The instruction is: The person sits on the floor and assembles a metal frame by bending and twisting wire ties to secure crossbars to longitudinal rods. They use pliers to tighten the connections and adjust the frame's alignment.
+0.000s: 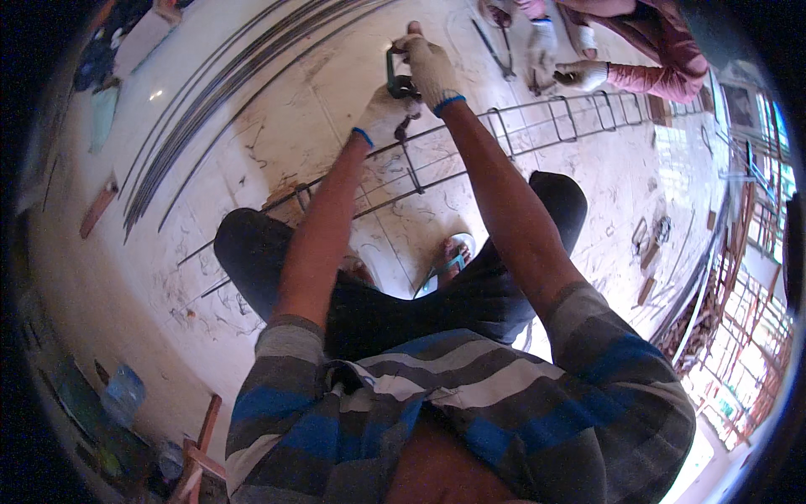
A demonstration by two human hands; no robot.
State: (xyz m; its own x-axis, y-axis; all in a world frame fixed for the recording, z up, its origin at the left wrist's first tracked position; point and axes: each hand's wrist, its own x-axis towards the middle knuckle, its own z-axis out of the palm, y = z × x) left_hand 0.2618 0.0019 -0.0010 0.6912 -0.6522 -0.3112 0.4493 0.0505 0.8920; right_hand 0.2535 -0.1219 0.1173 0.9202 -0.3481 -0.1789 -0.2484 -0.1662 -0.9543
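Observation:
My right hand (432,71), in a white knit glove with a blue cuff, closes on a dark rectangular steel stirrup (390,64), its thumb pointing away. Just below and to the left, my gloved left hand (384,115) is curled near the stirrup's lower end; its fingers are mostly hidden. A dark, hooked object (406,127) shows beside that hand, too small to make out. Beneath both arms lies a long rebar cage (411,172), two or more bars with square stirrups spaced along it, running from lower left to upper right.
A co-worker's gloved hand (583,76) and pink sleeve are at the cage's far right end. Long loose rebars (214,92) lie at left. Pincers (495,50) rest on the floor ahead. Wire scraps litter the tiles around my sandalled feet (453,254). Wood pieces (646,291) lie at right.

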